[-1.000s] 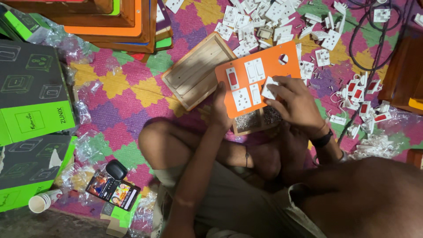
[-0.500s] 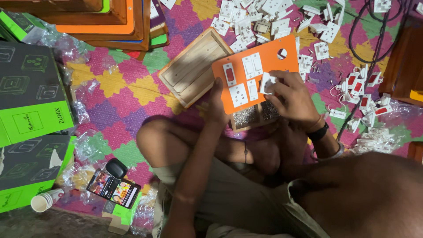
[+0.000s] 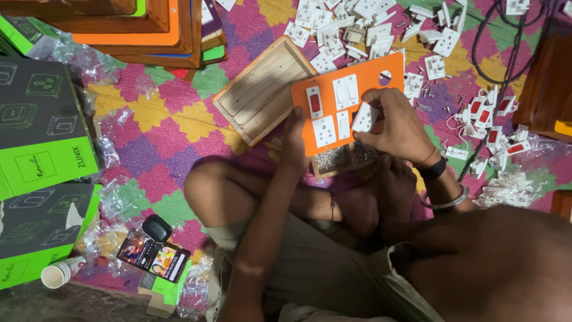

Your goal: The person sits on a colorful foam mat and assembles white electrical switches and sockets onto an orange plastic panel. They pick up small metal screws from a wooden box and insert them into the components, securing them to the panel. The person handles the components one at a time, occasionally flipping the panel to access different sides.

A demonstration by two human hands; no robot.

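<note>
I sit cross-legged over a patterned mat. My left hand (image 3: 294,143) grips the lower left edge of an orange switch panel (image 3: 366,77) that carries a red switch, white switches and a white socket. My right hand (image 3: 398,124) pinches a small white switch module (image 3: 363,117) against the panel's right half. Beneath the panel a small wooden box of tiny screws (image 3: 333,160) lies partly covered.
An open wooden box frame (image 3: 260,89) lies left of the panel. Several loose white and red switch parts (image 3: 351,24) litter the mat above and to the right, with black cables (image 3: 506,53). Green-black cartons (image 3: 42,131) stand at left, stacked wooden frames (image 3: 137,30) top left, a paper cup (image 3: 58,274) bottom left.
My right hand has shifted slightly on the panel with the white module between its fingers. The left hand keeps its hold on the panel's edge.
</note>
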